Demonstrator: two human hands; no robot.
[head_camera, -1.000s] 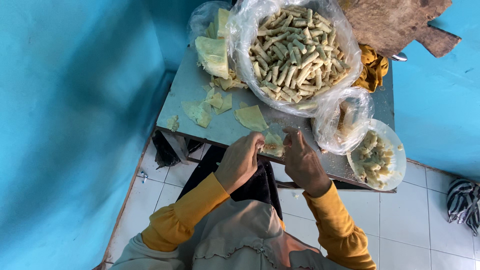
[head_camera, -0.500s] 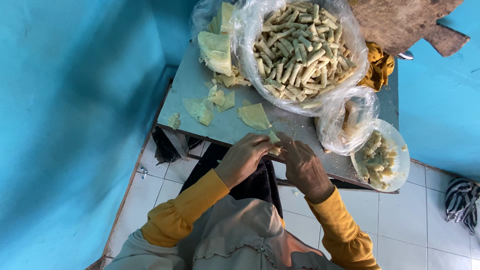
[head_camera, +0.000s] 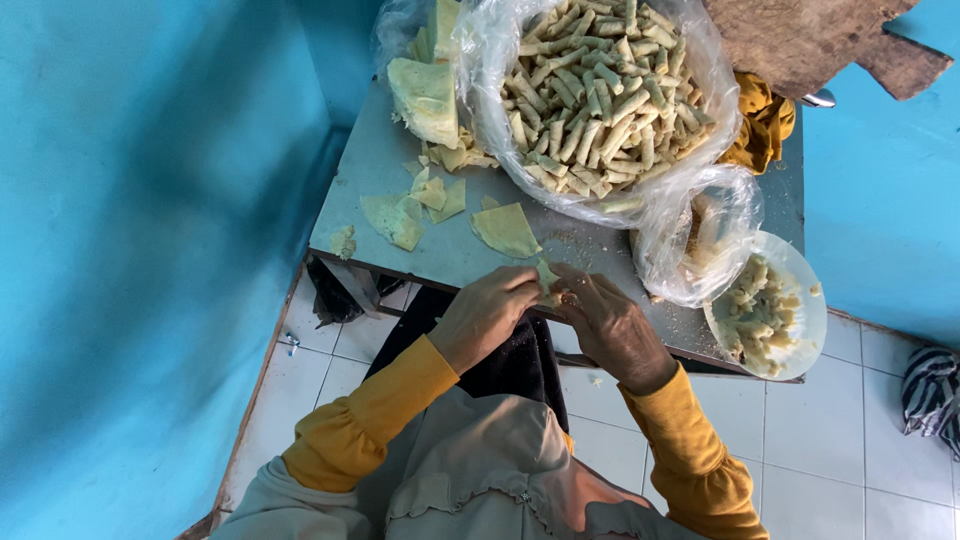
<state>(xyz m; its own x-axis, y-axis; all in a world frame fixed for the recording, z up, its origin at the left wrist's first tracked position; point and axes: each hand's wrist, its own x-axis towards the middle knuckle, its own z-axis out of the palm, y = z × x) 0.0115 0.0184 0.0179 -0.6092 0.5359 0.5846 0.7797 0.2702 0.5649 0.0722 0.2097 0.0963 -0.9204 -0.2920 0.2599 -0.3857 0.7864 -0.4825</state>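
My left hand (head_camera: 487, 315) and my right hand (head_camera: 607, 325) meet at the near edge of a small grey table (head_camera: 370, 190). Together they pinch a small pale yellow wrapper piece (head_camera: 549, 277) with filling in it. Just beyond my fingers a flat triangular wrapper (head_camera: 506, 229) lies on the table. A large clear plastic bag (head_camera: 598, 95) full of several rolled pale sticks sits at the back. To the right, a white bowl (head_camera: 800, 290) holds lumpy pale filling.
A stack of pale wrapper sheets (head_camera: 426, 97) and loose scraps (head_camera: 393, 219) lie at the table's left. A second, smaller clear bag (head_camera: 700, 235) sits by the bowl. A yellow cloth (head_camera: 762, 125) and a wooden board (head_camera: 800, 40) are behind. Blue walls and white floor tiles surround the table.
Both hands have stayed together at the table edge, fingers shifting slightly as they work the small wrapper. The view has drifted a little.
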